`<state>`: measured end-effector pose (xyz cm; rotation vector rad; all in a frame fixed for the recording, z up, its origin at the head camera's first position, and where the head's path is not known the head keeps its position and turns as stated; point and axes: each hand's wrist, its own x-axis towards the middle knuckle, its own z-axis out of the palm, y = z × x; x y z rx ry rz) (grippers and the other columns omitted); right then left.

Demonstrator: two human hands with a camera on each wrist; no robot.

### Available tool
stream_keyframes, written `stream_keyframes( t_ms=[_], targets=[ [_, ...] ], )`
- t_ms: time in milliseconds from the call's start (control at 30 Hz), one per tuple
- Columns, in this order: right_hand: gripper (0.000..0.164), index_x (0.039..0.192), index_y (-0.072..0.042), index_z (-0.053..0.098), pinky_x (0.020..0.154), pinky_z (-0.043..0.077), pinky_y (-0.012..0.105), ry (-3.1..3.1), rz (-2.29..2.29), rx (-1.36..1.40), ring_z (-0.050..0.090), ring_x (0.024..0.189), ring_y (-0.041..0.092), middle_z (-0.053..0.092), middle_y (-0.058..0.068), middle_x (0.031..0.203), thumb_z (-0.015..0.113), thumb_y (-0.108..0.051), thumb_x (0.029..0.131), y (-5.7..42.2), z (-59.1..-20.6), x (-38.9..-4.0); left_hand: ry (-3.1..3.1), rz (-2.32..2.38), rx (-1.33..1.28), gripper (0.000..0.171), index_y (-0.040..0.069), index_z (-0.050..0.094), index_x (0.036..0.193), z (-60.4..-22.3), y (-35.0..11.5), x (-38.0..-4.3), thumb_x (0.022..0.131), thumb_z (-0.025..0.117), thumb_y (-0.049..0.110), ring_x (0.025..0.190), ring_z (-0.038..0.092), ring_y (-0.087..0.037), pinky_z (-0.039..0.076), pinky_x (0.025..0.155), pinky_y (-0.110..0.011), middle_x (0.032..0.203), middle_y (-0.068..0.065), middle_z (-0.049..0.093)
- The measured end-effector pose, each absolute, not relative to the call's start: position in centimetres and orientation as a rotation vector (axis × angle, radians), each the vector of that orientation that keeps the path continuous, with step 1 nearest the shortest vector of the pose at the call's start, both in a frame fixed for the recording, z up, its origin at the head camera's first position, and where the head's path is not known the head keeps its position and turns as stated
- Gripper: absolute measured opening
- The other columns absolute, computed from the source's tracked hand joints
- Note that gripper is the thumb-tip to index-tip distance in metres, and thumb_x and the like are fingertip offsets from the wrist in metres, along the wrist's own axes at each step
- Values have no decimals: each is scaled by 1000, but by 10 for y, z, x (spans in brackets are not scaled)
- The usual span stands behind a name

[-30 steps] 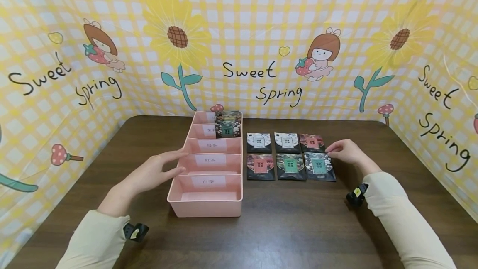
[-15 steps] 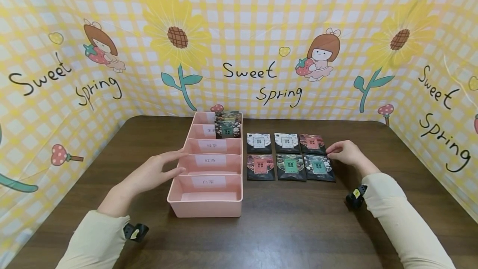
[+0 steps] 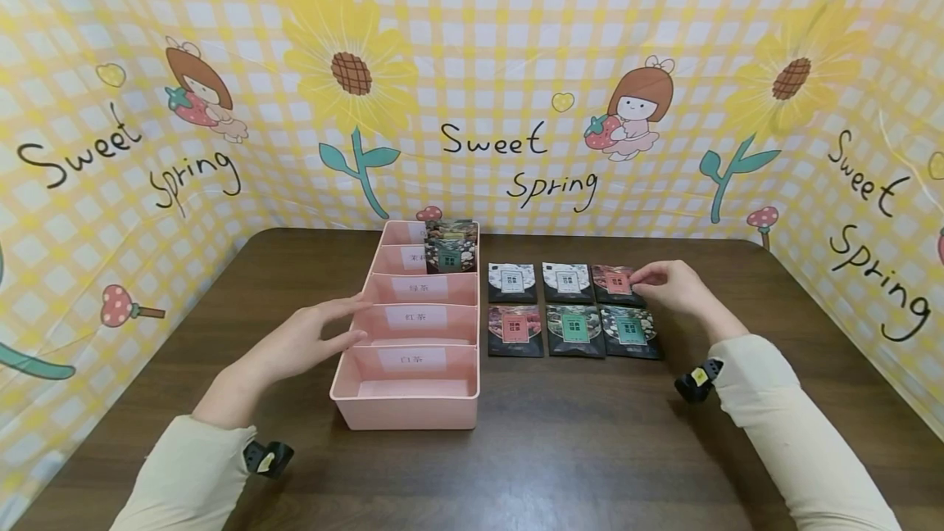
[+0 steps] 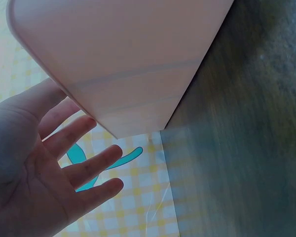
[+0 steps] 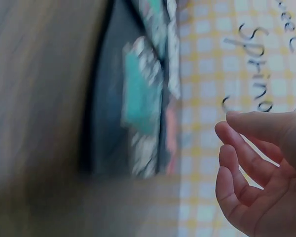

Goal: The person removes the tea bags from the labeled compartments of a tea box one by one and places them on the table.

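Observation:
A pink divided box [image 3: 402, 412] with labelled compartments stands left of the middle in the head view. My left hand [image 3: 297, 338] rests its thumb and fingers on the box's left rim, fingers fairly straight and spread in the left wrist view. To the box's right lie tea sachets in two rows. My right hand [image 3: 680, 288] has its fingertips at the right edge of the back-row red sachet [image 3: 614, 279]. In the right wrist view the thumb and forefinger tips are close together, with no sachet visible between them. The teal-labelled sachet [image 3: 629, 331] lies just in front.
Two white sachets [image 3: 511, 281] share the back row. Another red sachet [image 3: 515, 329] and a green-labelled sachet [image 3: 575, 329] lie in front. Dark sachets [image 3: 451, 253] stand in the box's far compartments. A checked cloth [image 3: 472, 64] surrounds the brown table [image 3: 575, 449].
My right hand has shifted left and slightly away, from beside the teal-labelled sachet to the back-row red sachet. Glare on the teal-labelled sachet has faded. My left hand stays put.

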<state>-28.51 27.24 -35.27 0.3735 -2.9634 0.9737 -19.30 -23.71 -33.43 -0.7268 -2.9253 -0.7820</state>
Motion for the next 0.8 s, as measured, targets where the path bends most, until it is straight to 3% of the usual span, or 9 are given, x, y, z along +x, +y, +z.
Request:
stream_keyframes(
  t_ms=[300,467,633,800],
  targets=[
    [20,102,2,67,65,48,21,-2887,1039,560,62,75,8,69,20,98,62,-12,89,243,-332,-285,-2926,-792,-721,48,3,51,132,-333,-237,-191,91,60,26,129,44,-40,36,104,-56,137,-21,50],
    [18,103,-2,67,61,50,23,-2859,1118,625,59,66,1,70,17,95,61,-13,90,226,-323,-287,-2921,-786,-724,48,3,51,132,-333,-237,-191,91,60,27,128,44,-40,36,104,-56,136,-21,50],
    [20,107,-4,66,67,52,24,-2830,1152,709,62,74,5,70,16,99,60,-14,91,205,-315,-290,-2927,-785,-720,48,3,51,133,-336,-238,-193,91,60,24,129,44,-39,36,105,-55,137,-21,50],
    [23,110,-3,66,76,54,32,-2792,1123,826,67,87,22,69,18,104,60,-14,91,185,-308,-294,-2937,-792,-716,48,2,50,133,-338,-239,-196,91,60,23,130,43,-39,35,106,-55,138,-21,49]
  ],
)
